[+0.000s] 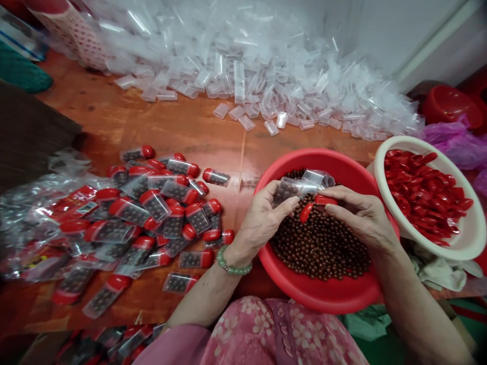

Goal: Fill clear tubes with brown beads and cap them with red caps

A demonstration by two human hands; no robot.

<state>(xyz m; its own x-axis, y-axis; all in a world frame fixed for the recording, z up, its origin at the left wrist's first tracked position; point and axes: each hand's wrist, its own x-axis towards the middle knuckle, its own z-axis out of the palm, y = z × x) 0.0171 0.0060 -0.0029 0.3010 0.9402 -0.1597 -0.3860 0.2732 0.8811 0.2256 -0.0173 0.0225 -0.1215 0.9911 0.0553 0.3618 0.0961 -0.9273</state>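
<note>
My left hand (262, 218) grips a clear plastic tube (291, 190) holding brown beads, above a red plastic basin (323, 158). My right hand (361, 215) pinches a red cap (325, 200) close to the tube's end, and a second red cap (306, 213) shows just beside it. Loose brown beads (319, 243) fill the basin beneath both hands. A further clear tube (318, 177) lies on the beads behind my left hand's tube. A green bead bracelet (233, 266) circles my left wrist.
Capped bead tubes (152, 218) lie heaped on the wooden table (152, 116) to the left. Empty clear tubes (247, 66) form a large pile at the back. A white bowl (414, 144) of red caps stands right of the basin, with purple plastic (452, 147) behind it.
</note>
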